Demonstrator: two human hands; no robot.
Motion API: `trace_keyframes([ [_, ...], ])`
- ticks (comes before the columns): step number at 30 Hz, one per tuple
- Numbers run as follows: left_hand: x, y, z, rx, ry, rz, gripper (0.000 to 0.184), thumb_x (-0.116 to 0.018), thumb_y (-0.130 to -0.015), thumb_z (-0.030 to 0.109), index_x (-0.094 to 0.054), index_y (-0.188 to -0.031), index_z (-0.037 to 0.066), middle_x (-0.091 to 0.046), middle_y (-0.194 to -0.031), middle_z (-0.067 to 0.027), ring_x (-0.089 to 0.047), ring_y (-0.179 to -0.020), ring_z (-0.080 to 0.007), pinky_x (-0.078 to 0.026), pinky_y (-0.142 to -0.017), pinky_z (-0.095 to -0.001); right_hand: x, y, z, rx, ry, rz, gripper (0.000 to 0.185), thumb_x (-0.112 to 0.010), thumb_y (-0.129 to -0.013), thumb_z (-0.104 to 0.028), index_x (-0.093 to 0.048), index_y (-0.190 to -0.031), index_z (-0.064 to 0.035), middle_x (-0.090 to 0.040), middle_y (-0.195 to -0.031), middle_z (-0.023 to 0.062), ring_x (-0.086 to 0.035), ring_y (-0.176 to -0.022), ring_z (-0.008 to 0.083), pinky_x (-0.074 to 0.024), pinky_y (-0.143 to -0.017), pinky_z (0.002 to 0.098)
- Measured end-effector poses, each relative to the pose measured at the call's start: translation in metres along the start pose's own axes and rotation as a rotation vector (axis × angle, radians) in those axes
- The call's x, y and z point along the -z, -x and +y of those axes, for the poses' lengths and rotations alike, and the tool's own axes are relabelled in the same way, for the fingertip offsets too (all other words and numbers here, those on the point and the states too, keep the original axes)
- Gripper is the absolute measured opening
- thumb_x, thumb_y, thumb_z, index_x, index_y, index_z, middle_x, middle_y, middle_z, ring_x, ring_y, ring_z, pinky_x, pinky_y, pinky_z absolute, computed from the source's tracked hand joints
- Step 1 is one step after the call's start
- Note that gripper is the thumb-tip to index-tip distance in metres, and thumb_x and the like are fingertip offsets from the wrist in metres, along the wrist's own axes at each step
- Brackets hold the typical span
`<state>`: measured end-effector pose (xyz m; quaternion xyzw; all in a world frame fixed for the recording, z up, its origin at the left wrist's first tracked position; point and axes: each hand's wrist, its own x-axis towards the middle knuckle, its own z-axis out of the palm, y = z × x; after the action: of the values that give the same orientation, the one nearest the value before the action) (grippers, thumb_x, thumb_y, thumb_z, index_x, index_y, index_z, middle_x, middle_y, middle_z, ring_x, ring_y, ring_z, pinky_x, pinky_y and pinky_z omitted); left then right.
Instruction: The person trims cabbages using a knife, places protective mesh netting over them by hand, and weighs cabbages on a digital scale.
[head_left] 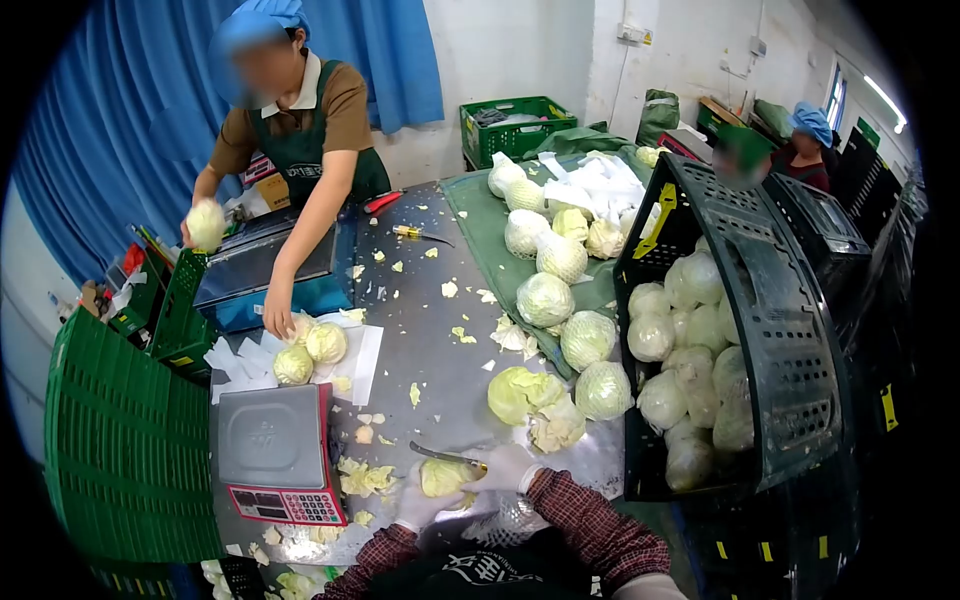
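From where I stood, everything hung on how the knife point(448, 456) lay to the cabbage point(442, 479). The blade ran long and slim from the right hand point(506, 468) out to the left and a little away from the worker, lying over the cabbage's far side; whether its edge touched the leaf, I could not tell. The right fingers were clamped on the handle, close beside the cabbage's right side, so that hand was the nearer one to the knife. The left hand point(422, 503), gloved in white like the other, had its fingers closed around the cabbage from the left and near side, well clear of the handle, with the blade's tip beyond them.

The cabbage sat between the two hands, in front of the worker's body, at the near end of the table point(400, 325). Loose leaves point(522, 394) lay just past the right hand, and the scale point(272, 438) stood off to the left.
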<state>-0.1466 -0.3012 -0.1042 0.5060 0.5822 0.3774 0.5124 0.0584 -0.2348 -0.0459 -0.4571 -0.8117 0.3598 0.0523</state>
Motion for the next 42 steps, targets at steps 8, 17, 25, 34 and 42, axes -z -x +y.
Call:
trace_keyframes([
  [8,0.006,0.009,0.016,-0.156,-0.032,-0.073,0.098,-0.087,-0.058,0.018,-0.032,-0.136,-0.001,-0.050,-0.125,-0.0166,-0.050,-0.116,-0.0236,-0.042,-0.099,-0.0347,-0.048,0.005,0.063,-0.329,-0.160,0.334,0.053,-0.067,-0.070,-0.041,-0.058,-0.116,-0.0150,-0.066,-0.086,0.0159,-0.064,-0.083,0.0304,-0.0507,-0.074,0.0393],
  [17,0.036,0.004,0.043,0.050,0.851,-0.276,0.097,-0.068,-0.071,0.058,-0.028,-0.140,0.004,-0.040,-0.139,-0.0156,-0.043,-0.126,-0.0316,-0.040,-0.103,-0.0483,0.051,0.044,-0.006,-0.205,-0.164,0.609,0.066,-0.075,-0.072,-0.035,-0.051,-0.125,-0.0048,-0.054,-0.123,0.0161,-0.059,-0.104,0.0266,-0.0487,-0.082,0.0352],
  [25,0.000,0.006,0.103,0.237,1.312,-0.358,0.075,-0.053,-0.089,0.049,-0.022,-0.143,0.007,-0.033,-0.143,-0.0187,-0.042,-0.127,-0.0343,-0.039,-0.100,-0.0515,0.007,0.012,-0.013,0.151,-0.853,0.477,0.065,-0.074,-0.078,-0.028,-0.046,-0.131,-0.0033,-0.056,-0.118,0.0106,-0.058,-0.089,0.0149,-0.0495,-0.073,0.0232],
  [34,0.018,0.010,0.113,-0.493,-0.570,-0.110,0.113,-0.087,-0.058,0.036,-0.021,-0.142,-0.002,-0.026,-0.141,-0.0294,-0.031,-0.131,-0.0412,-0.032,-0.107,-0.0420,-0.041,0.018,0.020,-0.478,-1.571,0.115,0.046,-0.051,-0.088,-0.056,-0.059,-0.099,-0.0113,-0.053,-0.063,-0.0037,-0.044,-0.046,0.0076,-0.0291,-0.039,0.0212],
  [42,-0.013,-0.021,-0.002,-0.182,0.119,-0.226,0.109,-0.087,-0.058,0.017,-0.018,-0.141,0.002,-0.043,-0.132,-0.0179,-0.047,-0.120,-0.0262,-0.043,-0.098,-0.0347,-0.014,0.050,0.006,-0.183,-0.973,0.624,0.040,-0.055,-0.092,-0.028,-0.050,-0.119,0.0018,-0.061,-0.087,0.0086,-0.061,-0.075,0.0188,-0.0474,-0.069,0.0300],
])
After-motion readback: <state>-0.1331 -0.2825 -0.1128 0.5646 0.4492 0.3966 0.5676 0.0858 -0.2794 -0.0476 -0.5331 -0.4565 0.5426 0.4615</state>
